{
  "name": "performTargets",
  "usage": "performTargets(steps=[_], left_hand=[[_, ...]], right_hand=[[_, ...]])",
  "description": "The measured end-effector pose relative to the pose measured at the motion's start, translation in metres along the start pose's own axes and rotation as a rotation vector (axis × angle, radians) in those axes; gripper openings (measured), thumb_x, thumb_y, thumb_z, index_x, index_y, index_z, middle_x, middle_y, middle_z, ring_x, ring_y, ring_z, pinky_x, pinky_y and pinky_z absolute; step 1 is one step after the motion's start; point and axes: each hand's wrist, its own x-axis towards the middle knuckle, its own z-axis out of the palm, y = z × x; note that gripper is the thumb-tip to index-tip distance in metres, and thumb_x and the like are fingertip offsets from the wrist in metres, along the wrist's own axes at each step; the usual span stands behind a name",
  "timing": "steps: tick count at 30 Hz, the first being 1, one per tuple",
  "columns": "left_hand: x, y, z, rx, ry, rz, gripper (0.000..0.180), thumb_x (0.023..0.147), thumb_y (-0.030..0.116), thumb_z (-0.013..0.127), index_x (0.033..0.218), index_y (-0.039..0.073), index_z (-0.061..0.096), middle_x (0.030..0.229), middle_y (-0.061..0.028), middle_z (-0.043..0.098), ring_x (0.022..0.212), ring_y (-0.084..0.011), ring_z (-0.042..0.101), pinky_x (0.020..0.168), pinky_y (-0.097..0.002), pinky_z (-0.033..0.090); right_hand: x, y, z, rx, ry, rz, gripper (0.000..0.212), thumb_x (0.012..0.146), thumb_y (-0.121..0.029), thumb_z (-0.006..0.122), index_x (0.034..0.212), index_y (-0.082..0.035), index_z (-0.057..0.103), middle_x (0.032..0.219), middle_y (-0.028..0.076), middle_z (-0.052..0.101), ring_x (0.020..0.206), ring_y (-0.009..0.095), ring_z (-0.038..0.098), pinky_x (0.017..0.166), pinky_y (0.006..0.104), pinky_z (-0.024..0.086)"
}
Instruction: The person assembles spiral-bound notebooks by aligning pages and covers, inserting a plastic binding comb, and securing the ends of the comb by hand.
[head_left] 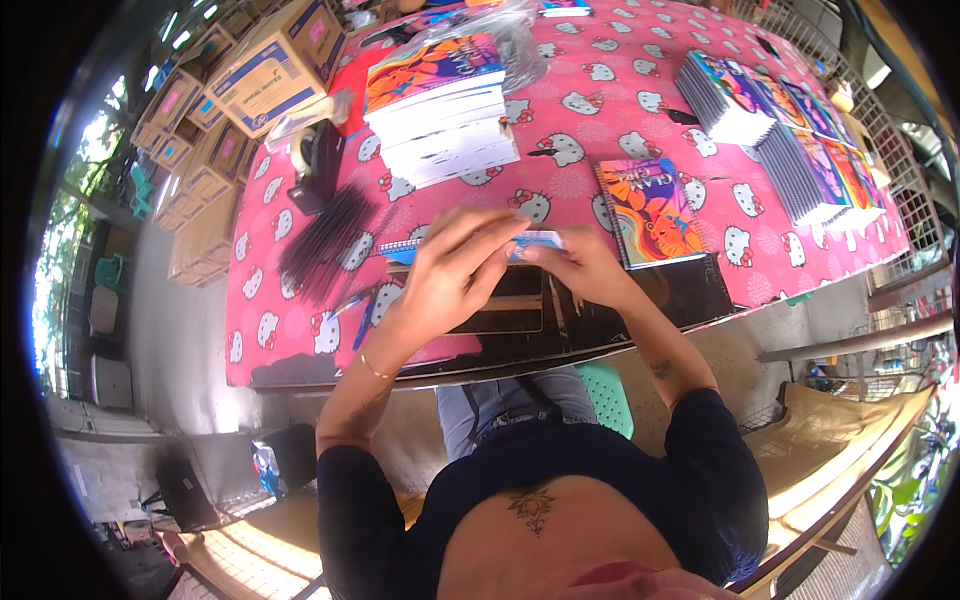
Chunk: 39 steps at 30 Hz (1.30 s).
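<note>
A thin blue-edged notebook (398, 248) is held nearly edge-on above the near edge of the table, with a row of small holes or coil loops along its left part. My left hand (455, 268) is closed over its middle, fingers bent across the top and hiding much of it. At its right end my right hand (582, 264) pinches it, thumb on the near side. Left of my hands lies a bundle of black spiral binding coils (328, 243). A colourful spiral notebook (650, 212) lies flat, cover up, just beyond my right hand.
A tall stack of unbound books (440, 130) stands at the far left, a black tape dispenser (318, 165) beside it. Bound notebooks (728, 100) are piled at the right. Cardboard boxes (275, 70) stand left of the pink patterned table (575, 105). A green stool (606, 398) is below.
</note>
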Motion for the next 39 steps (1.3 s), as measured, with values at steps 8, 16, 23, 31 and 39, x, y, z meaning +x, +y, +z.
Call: performTargets(steps=[8,16,23,31,39], left_hand=[[0.011,-0.013,-0.039,0.153,0.306,-0.141,0.019,0.093,0.006,0.068,0.109,-0.003,0.072,0.118,-0.0189,0.067,0.104,-0.0295,0.067,0.091,-0.0378,0.052],[0.002,-0.052,-0.007,0.028,0.113,-0.233,0.021,0.096,0.010,0.065,0.113,-0.002,0.071,0.116,-0.0177,0.066,0.104,-0.0316,0.068,0.090,-0.0384,0.053],[0.052,-0.104,-0.009,0.331,0.192,-0.040,0.023,0.094,0.013,0.067,0.114,0.002,0.071,0.112,-0.0181,0.068,0.102,-0.0362,0.067,0.089,-0.0424,0.053],[0.057,-0.201,-0.011,0.657,0.053,0.000,0.025,0.095,0.022,0.066,0.111,0.004,0.071,0.101,-0.0113,0.072,0.095,-0.0287,0.069,0.081,-0.0433,0.055],[0.080,-0.096,-0.046,0.874,0.349,0.167,0.009,0.090,0.013,0.069,0.099,0.009,0.068,0.074,-0.0032,0.058,0.065,-0.0218,0.059,0.057,-0.0377,0.041]], right_hand=[[-0.058,-0.012,-0.099,-0.681,0.473,-0.157,0.036,0.087,-0.002,0.067,0.123,-0.006,0.070,0.126,0.014,0.068,0.118,0.028,0.065,0.101,0.0388,0.050],[-0.114,0.080,-0.109,-0.965,0.043,0.107,0.067,0.077,-0.034,0.080,0.139,-0.020,0.060,0.149,0.003,0.053,0.142,0.025,0.044,0.116,0.0537,0.029],[-0.113,0.085,-0.105,-0.985,0.107,0.099,0.072,0.073,-0.049,0.081,0.136,-0.018,0.063,0.144,0.003,0.053,0.140,0.026,0.044,0.116,0.0556,0.029],[-0.103,0.071,-0.097,-0.966,0.143,0.129,0.081,0.076,-0.049,0.079,0.146,-0.018,0.052,0.148,0.008,0.049,0.140,0.030,0.044,0.115,0.0569,0.028],[-0.039,0.006,-0.038,-0.383,0.416,-0.135,0.086,0.083,-0.019,0.080,0.154,-0.002,0.035,0.154,0.022,0.039,0.143,0.040,0.036,0.118,0.0452,0.028]])
